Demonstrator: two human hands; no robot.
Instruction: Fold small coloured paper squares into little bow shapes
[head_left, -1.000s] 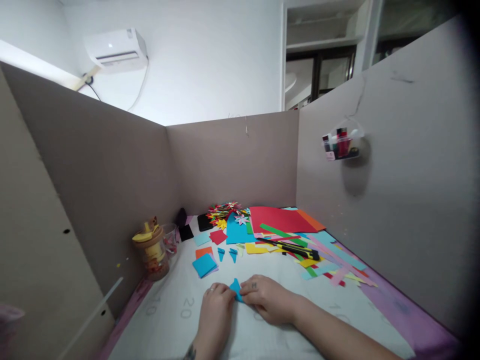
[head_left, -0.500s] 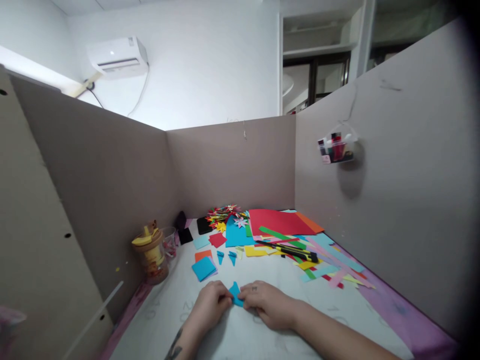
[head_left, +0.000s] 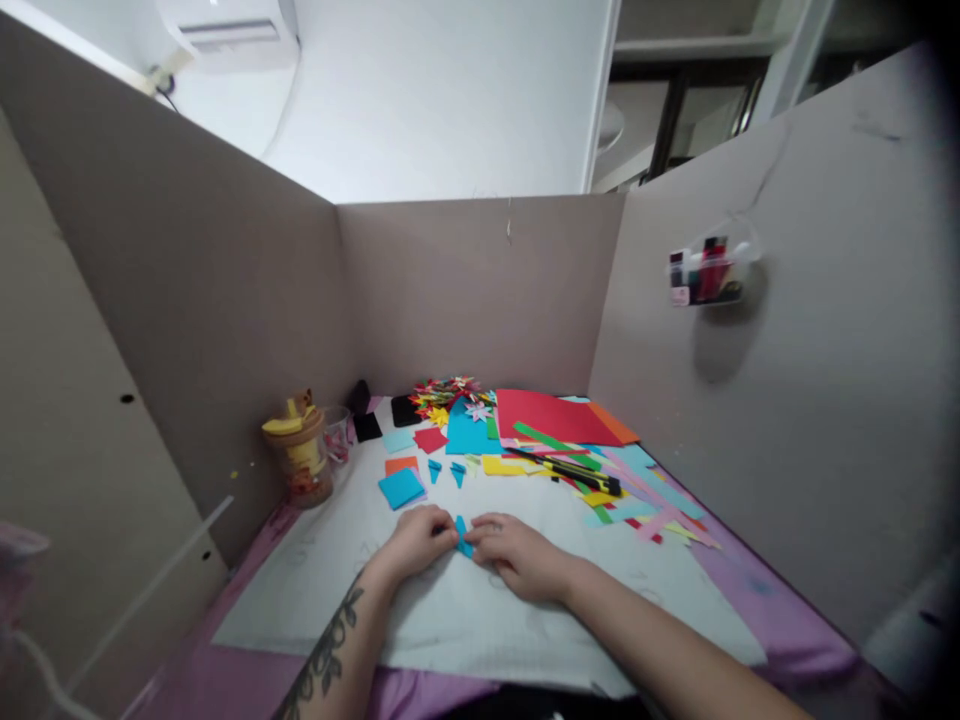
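Between my two hands a small folded piece of blue paper [head_left: 463, 538] rests on the white sheet. My left hand [head_left: 418, 541] closes thumb and fingers on its left edge. My right hand [head_left: 517, 556] has its fingertips together on the right side of the same paper, covering part of it. Just beyond the hands lie two small folded blue paper pieces [head_left: 458, 474]. To their left is a stack of square papers, with a blue square [head_left: 402, 488] on top.
At the left stands a yellow-and-brown cup [head_left: 304, 460] beside a clear plastic cup [head_left: 337, 435]. Folded paper stars [head_left: 450, 392] are heaped at the back. A black-and-yellow cutter [head_left: 592, 478] lies among paper strips near large red paper [head_left: 559, 417]. Partitions enclose three sides.
The camera view has tipped downward, so more of the near table edge shows. The blue paper looks narrower between my fingers, and both hands stay on it.
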